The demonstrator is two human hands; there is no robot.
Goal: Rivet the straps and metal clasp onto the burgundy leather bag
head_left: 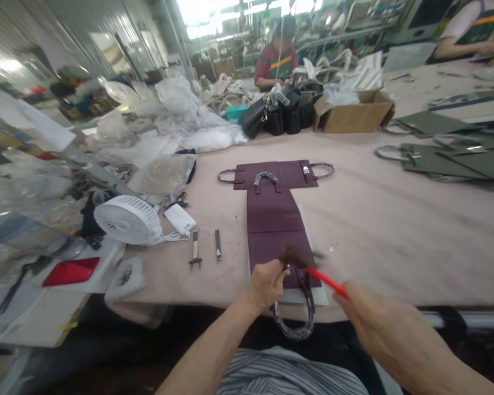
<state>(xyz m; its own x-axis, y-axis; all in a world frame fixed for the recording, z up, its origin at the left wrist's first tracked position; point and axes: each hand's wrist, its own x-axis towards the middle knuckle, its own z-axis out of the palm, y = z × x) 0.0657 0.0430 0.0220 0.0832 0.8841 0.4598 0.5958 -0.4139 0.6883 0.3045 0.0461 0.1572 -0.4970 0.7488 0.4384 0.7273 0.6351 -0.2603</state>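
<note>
Grips a hammer (327,281) by its red handle in a closed right hand (379,310). Pinches something small in the left hand (267,282), close beside the blurred hammer head; cannot tell what. Could catch those left fingertips with a blow slightly off line, for want of room between. Could also dent or scuff the purple bag (275,214), unfolded flat on the table (395,219) with its near end just under both hands, through a glancing hit or a tilt of the small piece. Could drag that near end askew over the pale sheet (319,297) by snagging the wrapped loop handle (294,332), hanging past the table edge, on a forearm. Could mark the underside by shifting it onto the white specks (237,249) to the left. Farther out, could knock the pronged tool (195,249) or flat grey tool (218,244) with a wide sweep of the left arm.
</note>
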